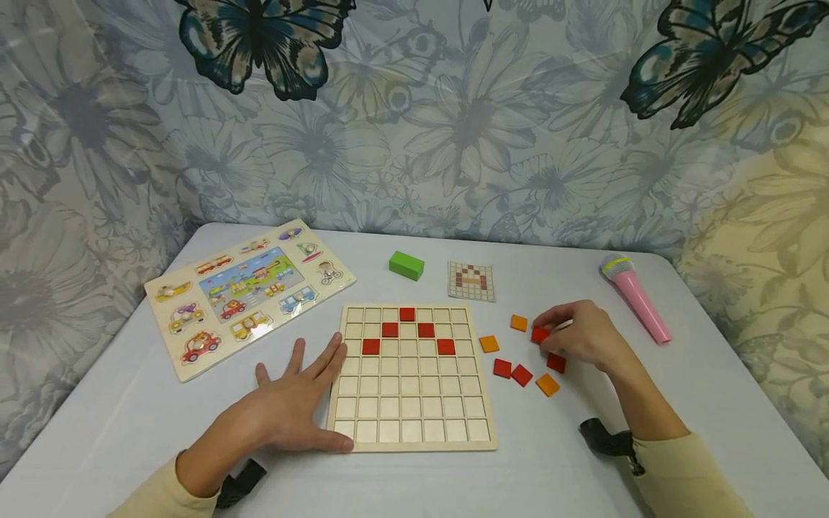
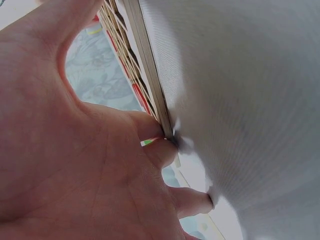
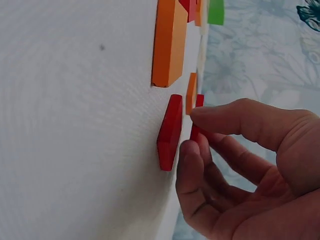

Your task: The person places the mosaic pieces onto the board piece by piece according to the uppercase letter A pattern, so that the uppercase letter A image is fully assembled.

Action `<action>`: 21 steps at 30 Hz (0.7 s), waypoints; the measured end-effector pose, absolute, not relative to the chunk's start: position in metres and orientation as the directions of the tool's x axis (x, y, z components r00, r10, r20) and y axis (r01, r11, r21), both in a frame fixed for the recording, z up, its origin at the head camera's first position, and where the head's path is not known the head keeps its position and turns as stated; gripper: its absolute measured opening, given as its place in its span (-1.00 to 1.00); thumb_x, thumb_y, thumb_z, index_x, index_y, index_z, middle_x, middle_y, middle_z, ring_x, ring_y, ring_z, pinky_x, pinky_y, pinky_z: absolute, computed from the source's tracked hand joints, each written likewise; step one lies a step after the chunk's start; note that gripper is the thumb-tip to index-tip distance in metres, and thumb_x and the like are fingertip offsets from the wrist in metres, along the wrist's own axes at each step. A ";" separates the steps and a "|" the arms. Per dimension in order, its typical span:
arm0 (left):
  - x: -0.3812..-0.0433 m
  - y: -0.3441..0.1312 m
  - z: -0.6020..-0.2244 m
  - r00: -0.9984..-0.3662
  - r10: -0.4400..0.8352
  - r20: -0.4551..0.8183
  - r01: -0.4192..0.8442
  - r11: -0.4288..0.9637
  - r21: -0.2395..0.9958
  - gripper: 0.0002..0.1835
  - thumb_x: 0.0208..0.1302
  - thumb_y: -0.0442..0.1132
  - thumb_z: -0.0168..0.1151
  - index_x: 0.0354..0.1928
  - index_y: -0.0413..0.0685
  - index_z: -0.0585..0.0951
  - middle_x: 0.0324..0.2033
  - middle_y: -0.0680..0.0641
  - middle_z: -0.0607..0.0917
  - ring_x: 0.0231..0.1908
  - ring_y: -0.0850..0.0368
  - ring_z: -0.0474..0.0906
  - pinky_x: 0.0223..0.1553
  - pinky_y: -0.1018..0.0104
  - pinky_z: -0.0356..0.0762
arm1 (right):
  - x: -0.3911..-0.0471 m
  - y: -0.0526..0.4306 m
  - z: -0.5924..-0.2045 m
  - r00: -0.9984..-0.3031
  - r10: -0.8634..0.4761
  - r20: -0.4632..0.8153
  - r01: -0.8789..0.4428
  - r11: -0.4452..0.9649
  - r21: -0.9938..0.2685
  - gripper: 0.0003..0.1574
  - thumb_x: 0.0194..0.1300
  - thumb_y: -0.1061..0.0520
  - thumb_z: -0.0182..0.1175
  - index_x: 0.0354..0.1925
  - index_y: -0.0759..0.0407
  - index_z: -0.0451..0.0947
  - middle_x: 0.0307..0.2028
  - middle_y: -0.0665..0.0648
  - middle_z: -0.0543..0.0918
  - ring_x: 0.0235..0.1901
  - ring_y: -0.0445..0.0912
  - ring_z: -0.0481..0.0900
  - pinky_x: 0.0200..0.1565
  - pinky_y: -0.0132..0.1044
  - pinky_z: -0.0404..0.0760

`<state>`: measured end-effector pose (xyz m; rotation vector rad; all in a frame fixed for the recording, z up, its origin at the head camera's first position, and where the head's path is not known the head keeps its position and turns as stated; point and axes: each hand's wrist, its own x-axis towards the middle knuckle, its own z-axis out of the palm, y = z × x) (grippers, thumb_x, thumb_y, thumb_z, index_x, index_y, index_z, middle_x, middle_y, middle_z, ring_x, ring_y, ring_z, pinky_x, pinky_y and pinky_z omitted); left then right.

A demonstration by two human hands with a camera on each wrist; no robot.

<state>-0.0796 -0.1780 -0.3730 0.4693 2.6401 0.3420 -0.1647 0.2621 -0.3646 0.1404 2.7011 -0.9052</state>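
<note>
On a white tabletop (image 1: 427,482), a pale gridded board (image 1: 411,388) is best steadied by the left grip (image 1: 288,410), spread and unclenched at its left edge. Right of the board, the right grip (image 1: 579,332) pinches a red tile (image 1: 540,335), best lifted clear of the neighbouring tile (image 1: 556,363); it looks small, flat, square.

The grid board (image 1: 411,408) is smooth, pale wood. The red squares (image 3: 170,132) look smooth. The worktop (image 1: 414,482) looks like matt cloth. The picture puzzle (image 1: 252,284) looks shiny, the microphone (image 1: 641,298) like plastic.

left hand (image 1: 290,409): splayed, palm down | right hand (image 1: 581,334): curled, pinching
</note>
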 end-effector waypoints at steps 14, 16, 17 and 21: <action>-0.080 -0.179 -0.373 -0.847 0.380 -0.370 0.278 0.912 0.300 0.49 -0.12 0.61 0.41 0.70 0.00 -0.08 0.70 0.03 -0.22 0.57 -0.60 -0.26 0.02 -0.93 -0.14 | -0.160 0.254 -0.355 -0.959 0.003 -0.283 0.183 0.770 -0.612 -0.56 0.23 0.16 0.44 0.09 0.19 0.74 0.04 0.32 0.70 -0.05 0.10 0.58 -0.18 -0.21 0.66; -0.080 -0.179 -0.373 -0.848 0.381 -0.369 0.278 0.912 0.302 0.49 -0.11 0.61 0.41 0.70 0.00 -0.08 0.70 0.03 -0.22 0.57 -0.61 -0.26 0.02 -0.93 -0.15 | -0.159 0.252 -0.354 -0.964 -0.005 -0.267 0.165 0.773 -0.612 -0.58 0.24 0.16 0.44 0.07 0.18 0.76 0.00 0.29 0.72 -0.06 0.09 0.57 -0.20 -0.23 0.65; -0.080 -0.179 -0.373 -0.849 0.381 -0.367 0.278 0.911 0.304 0.49 -0.11 0.60 0.42 0.70 -0.01 -0.07 0.70 0.03 -0.22 0.57 -0.61 -0.26 0.02 -0.93 -0.15 | -0.159 0.250 -0.353 -0.966 -0.009 -0.260 0.158 0.774 -0.614 -0.59 0.24 0.15 0.44 0.07 0.18 0.76 -0.01 0.28 0.73 -0.07 0.09 0.57 -0.20 -0.23 0.65; -0.079 -0.178 -0.373 -0.850 0.377 -0.369 0.267 0.911 0.315 0.50 -0.12 0.59 0.44 0.70 0.00 -0.08 0.70 0.03 -0.23 0.58 -0.60 -0.28 0.02 -0.93 -0.17 | -0.158 0.246 -0.350 -0.972 -0.026 -0.235 0.129 0.776 -0.617 -0.61 0.25 0.14 0.46 0.06 0.19 0.76 -0.06 0.25 0.75 -0.11 0.06 0.59 -0.23 -0.24 0.67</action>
